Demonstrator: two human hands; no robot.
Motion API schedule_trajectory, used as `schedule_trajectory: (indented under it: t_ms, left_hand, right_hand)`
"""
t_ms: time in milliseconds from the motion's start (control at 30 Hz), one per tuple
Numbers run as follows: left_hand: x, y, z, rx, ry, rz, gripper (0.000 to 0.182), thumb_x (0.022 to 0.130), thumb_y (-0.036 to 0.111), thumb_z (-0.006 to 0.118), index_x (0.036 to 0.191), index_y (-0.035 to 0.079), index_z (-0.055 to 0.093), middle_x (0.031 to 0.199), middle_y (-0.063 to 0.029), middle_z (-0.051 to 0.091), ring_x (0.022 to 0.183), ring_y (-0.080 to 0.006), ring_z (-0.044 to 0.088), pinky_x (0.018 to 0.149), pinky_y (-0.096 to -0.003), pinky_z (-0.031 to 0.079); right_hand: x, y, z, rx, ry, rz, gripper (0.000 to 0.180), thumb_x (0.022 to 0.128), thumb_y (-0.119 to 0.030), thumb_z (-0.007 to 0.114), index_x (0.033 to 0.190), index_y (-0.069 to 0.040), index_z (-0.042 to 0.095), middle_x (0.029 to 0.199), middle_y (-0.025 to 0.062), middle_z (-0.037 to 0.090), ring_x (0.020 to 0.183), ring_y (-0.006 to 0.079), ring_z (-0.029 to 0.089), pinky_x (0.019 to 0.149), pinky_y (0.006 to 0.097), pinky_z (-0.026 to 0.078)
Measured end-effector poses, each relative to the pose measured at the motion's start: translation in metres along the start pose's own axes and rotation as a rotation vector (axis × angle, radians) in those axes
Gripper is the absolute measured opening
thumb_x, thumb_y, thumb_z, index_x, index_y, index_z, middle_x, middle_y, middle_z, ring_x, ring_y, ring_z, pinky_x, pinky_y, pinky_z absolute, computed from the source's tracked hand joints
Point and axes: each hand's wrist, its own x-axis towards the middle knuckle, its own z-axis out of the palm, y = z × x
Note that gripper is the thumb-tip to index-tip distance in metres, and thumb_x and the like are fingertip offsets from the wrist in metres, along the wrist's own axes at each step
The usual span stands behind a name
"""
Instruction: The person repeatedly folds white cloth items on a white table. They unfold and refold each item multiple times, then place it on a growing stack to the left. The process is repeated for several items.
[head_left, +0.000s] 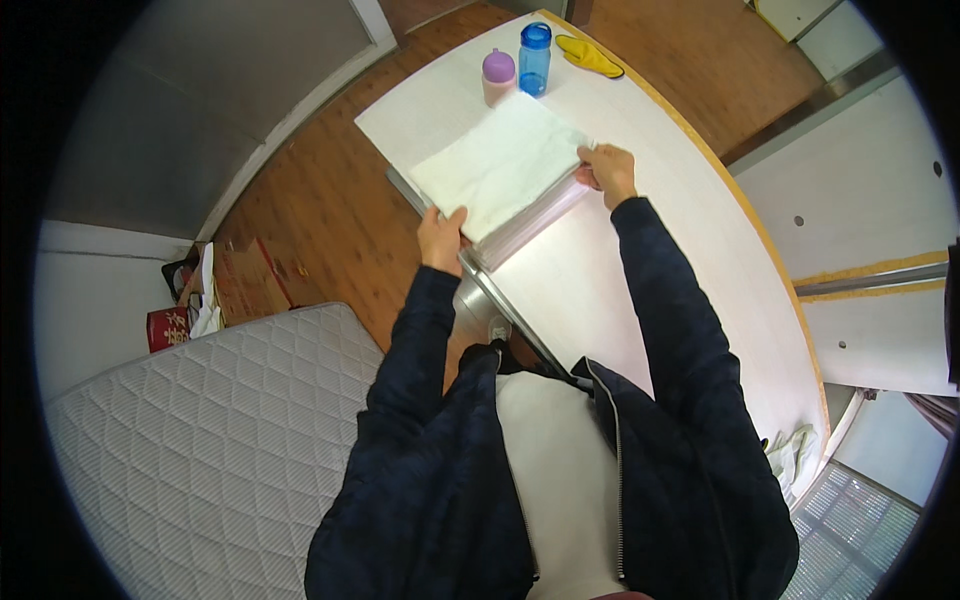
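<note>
A thin white sheet (502, 165), of paper or cloth, lies over the far part of a white table (577, 247). It has faint creases. My left hand (442, 238) grips its near left corner at the table's metal-trimmed edge, thumb on top. At the near right corner, my right hand (607, 172) pinches the sheet between thumb and fingers. Along the near side, below the sheet, shows a strip of shiny clear plastic (529, 221); what it belongs to is mostly hidden.
Behind the sheet stand a pink bottle with a purple cap (499, 77) and a blue clear bottle (535, 60). A yellow cloth item (590, 57) lies beside them. At left are a quilted mattress (225, 435) and a cardboard box (244, 281) on the wooden floor (330, 195).
</note>
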Motion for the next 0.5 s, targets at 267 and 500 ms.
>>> schedule_trajectory:
  t_ms: [267,500]
  left_hand:
    - [0.013,-0.023,-0.004,-0.179,0.011,0.099,0.060,0.093,0.008,0.072,0.143,-0.003,0.040,0.094,-0.0118,0.071,0.068,-0.0134,0.063,0.053,-0.0270,0.049]
    - [0.023,-0.028,-0.010,-0.014,0.135,0.264,0.069,0.088,0.007,0.077,0.144,-0.006,0.038,0.087,-0.0097,0.065,0.066,-0.0142,0.062,0.053,-0.0282,0.052]
  right_hand:
    - [0.010,0.012,-0.003,-0.167,0.125,0.003,0.031,0.090,-0.028,0.074,0.075,-0.003,0.066,0.068,0.0068,0.067,0.055,0.0127,0.062,0.049,0.0260,0.046]
    - [-0.003,0.017,-0.014,-0.238,0.091,0.098,0.037,0.090,-0.038,0.073,0.077,-0.003,0.067,0.071,0.0069,0.070,0.056,0.0121,0.062,0.052,0.0272,0.046]
